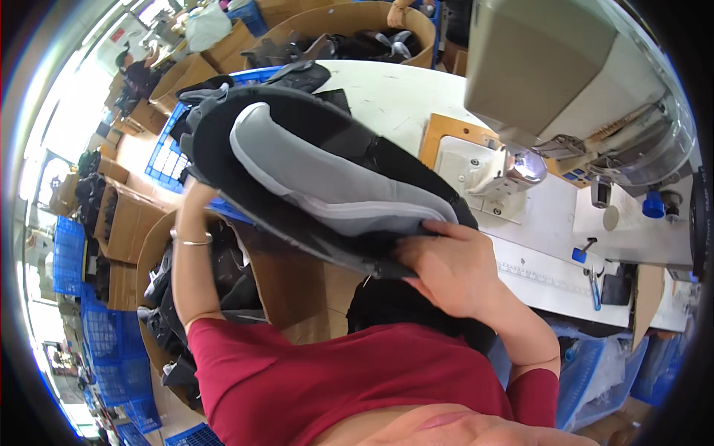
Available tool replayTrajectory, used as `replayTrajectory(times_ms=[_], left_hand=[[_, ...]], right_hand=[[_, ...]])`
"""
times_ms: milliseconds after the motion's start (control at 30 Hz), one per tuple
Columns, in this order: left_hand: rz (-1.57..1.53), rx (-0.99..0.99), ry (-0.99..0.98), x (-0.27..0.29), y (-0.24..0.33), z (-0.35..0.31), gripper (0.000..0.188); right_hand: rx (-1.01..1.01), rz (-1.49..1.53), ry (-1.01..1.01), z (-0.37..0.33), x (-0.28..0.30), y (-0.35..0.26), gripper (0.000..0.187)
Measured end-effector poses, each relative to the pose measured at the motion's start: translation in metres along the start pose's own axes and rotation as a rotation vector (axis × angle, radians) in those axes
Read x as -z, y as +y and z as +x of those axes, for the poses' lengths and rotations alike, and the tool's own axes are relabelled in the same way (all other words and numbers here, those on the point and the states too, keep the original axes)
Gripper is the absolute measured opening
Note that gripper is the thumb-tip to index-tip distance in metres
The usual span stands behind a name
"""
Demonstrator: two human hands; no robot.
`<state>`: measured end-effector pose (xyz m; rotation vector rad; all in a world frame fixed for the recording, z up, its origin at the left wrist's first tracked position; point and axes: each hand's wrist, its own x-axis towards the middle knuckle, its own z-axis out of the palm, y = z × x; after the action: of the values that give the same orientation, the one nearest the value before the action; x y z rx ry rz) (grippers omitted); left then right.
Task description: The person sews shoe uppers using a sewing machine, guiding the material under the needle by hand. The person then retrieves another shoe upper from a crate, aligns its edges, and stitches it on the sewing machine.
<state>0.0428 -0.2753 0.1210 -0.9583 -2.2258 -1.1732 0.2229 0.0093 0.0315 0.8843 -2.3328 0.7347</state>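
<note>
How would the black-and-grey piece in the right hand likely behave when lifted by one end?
The black-and-grey piece is probably bendable but not limp: its curved rim spans open in the air. It may not be slippery, since its surface looks matte and cloth-like.

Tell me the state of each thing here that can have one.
Black-and-grey piece: held up, tilted.
Right hand: gripping the piece's near edge.
Left hand: mostly hidden behind the piece.
Machine lamp: lit.
Far cardboard bin: open, holding dark pieces.
Blue-handled tool: lying on white table.
</note>
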Motion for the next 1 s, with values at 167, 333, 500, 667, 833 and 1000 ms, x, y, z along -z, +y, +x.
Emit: replayTrajectory(times_ms=[167, 333, 500, 667, 833, 1000], left_hand=[[-0.442, -0.12, -0.075, -0.009, 0.084, -0.004, 0.035], [0.023, 0.033, -1.707, -0.09, 0.097, 0.072, 0.064], [-0.137, 0.456, -1.704, -0.144, 0.083, 0.079, 0.078], [0.748, -0.804, -0.363, -0.154, 0.075, 0.041, 0.048], [0.394, -0.596, -0.844, -0.139, 0.113, -0.089, 0.073], [0.826, -0.637, -0.296, -0.16, 0.078, -0.112, 0.046]], right_hand=[[-0.135, 0.014, 0.123, 0.004, 0.0, -0.017, 0.016], [-0.257, 0.191, -0.042, -0.01, 0.002, -0.006, 0.019], [-0.727, 0.358, -0.059, -0.04, -0.002, 0.006, 0.027], [-0.917, 0.97, 0.575, -0.065, 0.006, 0.037, 0.02], [-0.956, 0.899, 0.815, -0.075, -0.02, 0.051, 0.018], [-0.923, 1.015, 1.033, -0.059, -0.011, 0.048, 0.02]])
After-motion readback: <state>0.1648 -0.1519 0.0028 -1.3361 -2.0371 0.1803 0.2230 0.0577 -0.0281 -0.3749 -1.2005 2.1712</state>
